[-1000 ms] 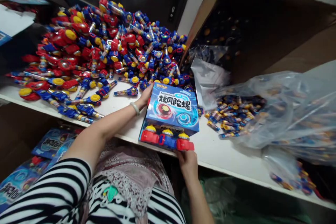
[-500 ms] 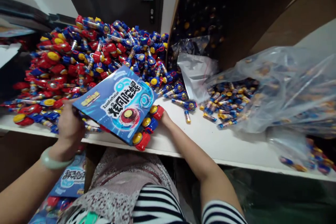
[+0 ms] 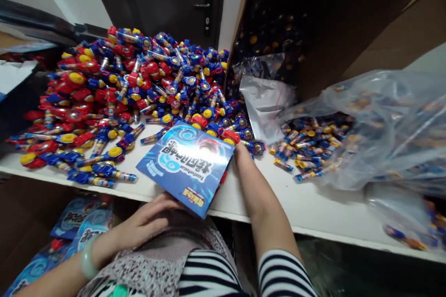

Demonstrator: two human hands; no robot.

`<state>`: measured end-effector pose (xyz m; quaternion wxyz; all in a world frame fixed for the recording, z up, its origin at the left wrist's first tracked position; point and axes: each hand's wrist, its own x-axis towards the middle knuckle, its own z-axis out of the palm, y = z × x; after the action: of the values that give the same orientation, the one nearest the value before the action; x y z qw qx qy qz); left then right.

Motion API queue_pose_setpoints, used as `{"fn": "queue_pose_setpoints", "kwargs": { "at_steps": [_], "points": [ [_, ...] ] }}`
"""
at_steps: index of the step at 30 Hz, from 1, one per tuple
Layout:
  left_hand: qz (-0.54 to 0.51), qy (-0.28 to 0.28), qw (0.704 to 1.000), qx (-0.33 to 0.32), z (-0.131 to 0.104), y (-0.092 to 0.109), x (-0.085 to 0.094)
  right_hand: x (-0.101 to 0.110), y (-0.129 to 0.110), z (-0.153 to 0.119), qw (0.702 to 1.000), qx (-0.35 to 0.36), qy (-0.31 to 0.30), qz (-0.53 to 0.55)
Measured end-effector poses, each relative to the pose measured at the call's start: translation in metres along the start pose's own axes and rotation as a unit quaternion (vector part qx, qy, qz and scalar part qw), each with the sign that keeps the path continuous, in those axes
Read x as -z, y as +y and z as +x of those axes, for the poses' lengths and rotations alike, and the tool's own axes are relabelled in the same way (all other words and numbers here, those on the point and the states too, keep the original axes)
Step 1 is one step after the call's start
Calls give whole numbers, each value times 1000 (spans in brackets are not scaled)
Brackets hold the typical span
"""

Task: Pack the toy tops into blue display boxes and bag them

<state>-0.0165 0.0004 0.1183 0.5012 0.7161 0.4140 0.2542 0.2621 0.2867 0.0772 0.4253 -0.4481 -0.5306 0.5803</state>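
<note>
A blue printed cardboard box (image 3: 188, 162) with spinning-top pictures lies slanted over the white table's front edge, its lettering upside down to me. Red and yellow toy parts peek out along its right and far sides. My right hand (image 3: 240, 151) is at the box's right side, gripping it; the fingers are mostly hidden behind it. My left hand (image 3: 155, 218), with a pale bangle on the wrist, is open, its fingers stretched out and the tips at the box's near edge. Behind the box lies a big heap of red and blue toys with clear tubes (image 3: 139, 74).
A large cardboard carton (image 3: 348, 14) stands open on its side at the back right. Beside it, small filled tubes (image 3: 310, 148) spill from a clear plastic bag (image 3: 393, 116) onto the white table (image 3: 278, 199). More blue printed boxes (image 3: 73, 216) sit below the table, lower left.
The box has turned around, so its lettering is now upside down, and it has come lower and right. My left hand has left its side and moved to the near edge.
</note>
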Motion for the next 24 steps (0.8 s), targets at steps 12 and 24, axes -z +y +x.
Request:
{"fn": "queue_pose_setpoints", "kwargs": {
  "at_steps": [12,24],
  "points": [
    [59,-260,962,-56,74,-9,-28,110,-34,-52,892,-17,289,-346],
    [29,-274,958,78,37,-28,33,146,-12,-7,726,-196,232,-616]
  ]
}}
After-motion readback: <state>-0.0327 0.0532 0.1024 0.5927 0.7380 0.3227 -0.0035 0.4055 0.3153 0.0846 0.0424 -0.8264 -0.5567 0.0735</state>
